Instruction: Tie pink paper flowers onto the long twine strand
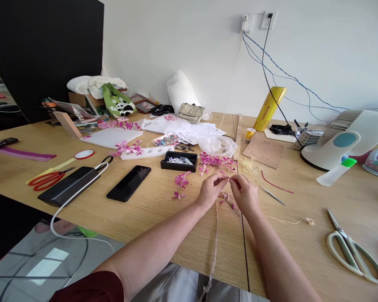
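Observation:
My left hand (212,189) and my right hand (245,195) meet over the middle of the table, each with thumb and fingers pinched. Between the fingertips is something small and pale, too small to make out. A braided cord (215,241) hangs from below my left hand over the table's front edge. Pink flower sprigs (219,161) lie just behind my hands, and another pink sprig (180,183) is to the left. More small pink blossoms (228,200) show beneath, between my wrists.
A black tray (179,167) and a phone (129,183) lie left of my hands. To the right are tweezers (272,195), large scissors (349,247) and a white fan (334,140). Red-handled pliers (47,180) and a power bank (69,184) sit far left.

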Demonstrator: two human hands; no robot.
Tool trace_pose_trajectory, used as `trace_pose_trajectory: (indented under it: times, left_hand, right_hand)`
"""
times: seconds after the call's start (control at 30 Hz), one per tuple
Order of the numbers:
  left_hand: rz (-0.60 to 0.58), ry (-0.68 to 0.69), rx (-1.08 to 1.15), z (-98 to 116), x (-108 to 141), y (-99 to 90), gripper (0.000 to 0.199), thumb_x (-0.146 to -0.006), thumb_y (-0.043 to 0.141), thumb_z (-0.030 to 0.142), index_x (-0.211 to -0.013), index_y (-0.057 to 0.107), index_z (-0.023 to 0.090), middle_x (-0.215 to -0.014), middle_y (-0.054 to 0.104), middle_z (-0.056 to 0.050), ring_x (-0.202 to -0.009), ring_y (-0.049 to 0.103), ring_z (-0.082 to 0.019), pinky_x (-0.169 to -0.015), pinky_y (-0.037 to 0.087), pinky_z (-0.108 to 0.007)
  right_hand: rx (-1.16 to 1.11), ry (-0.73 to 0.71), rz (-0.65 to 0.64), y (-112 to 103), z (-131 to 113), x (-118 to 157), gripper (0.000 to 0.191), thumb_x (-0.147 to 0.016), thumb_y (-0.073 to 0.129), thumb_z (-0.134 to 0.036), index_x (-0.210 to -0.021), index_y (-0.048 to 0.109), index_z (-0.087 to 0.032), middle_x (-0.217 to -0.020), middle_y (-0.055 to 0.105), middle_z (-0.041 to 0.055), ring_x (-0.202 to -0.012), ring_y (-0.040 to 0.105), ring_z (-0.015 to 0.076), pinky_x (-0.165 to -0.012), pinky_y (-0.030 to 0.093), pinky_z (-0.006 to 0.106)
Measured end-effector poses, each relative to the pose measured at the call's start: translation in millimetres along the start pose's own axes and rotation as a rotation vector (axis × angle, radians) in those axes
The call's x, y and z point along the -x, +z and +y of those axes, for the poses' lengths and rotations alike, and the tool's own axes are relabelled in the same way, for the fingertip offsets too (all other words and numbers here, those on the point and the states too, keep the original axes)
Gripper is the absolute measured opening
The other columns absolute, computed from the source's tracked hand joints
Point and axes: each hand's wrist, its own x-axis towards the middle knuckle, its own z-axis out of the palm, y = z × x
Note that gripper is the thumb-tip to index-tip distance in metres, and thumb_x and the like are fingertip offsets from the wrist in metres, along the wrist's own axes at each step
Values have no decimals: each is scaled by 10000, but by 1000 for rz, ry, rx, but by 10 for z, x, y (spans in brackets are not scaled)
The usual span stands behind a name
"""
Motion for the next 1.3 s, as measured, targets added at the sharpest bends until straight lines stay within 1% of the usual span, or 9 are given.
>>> trace_pose_trajectory:
  times: [0.13,0.3,0.5,0.63,0.77,0.83,0.97,1.13,1.3]
  left_hand:
    - [43,35,-77,-30,-21,-19,162,-718,624,283,-765,645,129,-763,623,-47,-726,548,-134,-716,422,-266]
    - [4,72,-99,-10,-8,-28,161,-732,612,293,-738,643,135,-727,610,-32,-702,535,-128,-689,410,-253]
    - [-18,-26,-5,69,14,-4,167,-696,638,294,-717,650,128,-674,593,-16,-651,503,-110,-642,376,-238]
    - [9,-118,75,122,30,-7,168,-678,644,287,-720,651,124,-581,519,18,-560,425,-79,-556,323,-218]
    - [65,-144,175,121,24,-31,159,-682,632,275,-735,638,126,-574,496,28,-527,398,-63,-531,304,-211]
    - [65,-148,206,103,19,-39,157,-682,630,270,-749,636,128,-579,497,28,-528,405,-61,-533,307,-210]
    - [23,-187,268,76,32,-37,174,-677,638,277,-773,631,131,-615,514,18,-540,432,-62,-541,324,-210]
    - [-50,-206,310,99,62,-21,261,-715,615,389,-765,605,133,-660,513,8,-562,442,-59,-538,323,-204]
    - [-3,-186,233,86,39,-20,314,-654,673,405,-793,625,128,-579,474,32,-525,396,-58,-504,293,-200]
  right_hand:
    - [-4,-26,-20,8,-17,11,163,-859,444,-257,-800,585,-198,-750,618,35,-669,573,143,-581,392,229]
    - [-10,22,-1,-14,-35,2,177,-855,443,-267,-769,582,-198,-735,623,37,-658,571,146,-577,389,237]
    - [-21,63,17,-46,-10,-22,186,-843,438,-271,-736,575,-205,-725,621,39,-669,566,157,-594,395,255]
    - [-155,224,-8,-60,17,-44,161,-800,512,-351,-799,575,-202,-703,628,33,-644,573,163,-603,424,274]
    - [-442,383,-88,-22,24,-50,336,-702,622,-440,-905,545,-183,-807,655,67,-733,613,186,-631,467,286]
    - [-485,371,-106,21,34,-38,312,-685,640,-414,-877,550,-186,-800,652,58,-726,611,180,-640,466,286]
    - [-427,369,-33,81,71,-8,163,-736,569,-350,-765,581,-190,-648,616,13,-610,573,151,-607,438,272]
    - [-385,324,-43,61,64,-3,134,-750,545,-318,-742,586,-191,-639,612,3,-588,556,138,-587,420,255]
    - [-403,297,-97,53,29,-3,139,-761,526,-314,-726,580,-191,-606,575,-8,-569,532,131,-571,406,249]
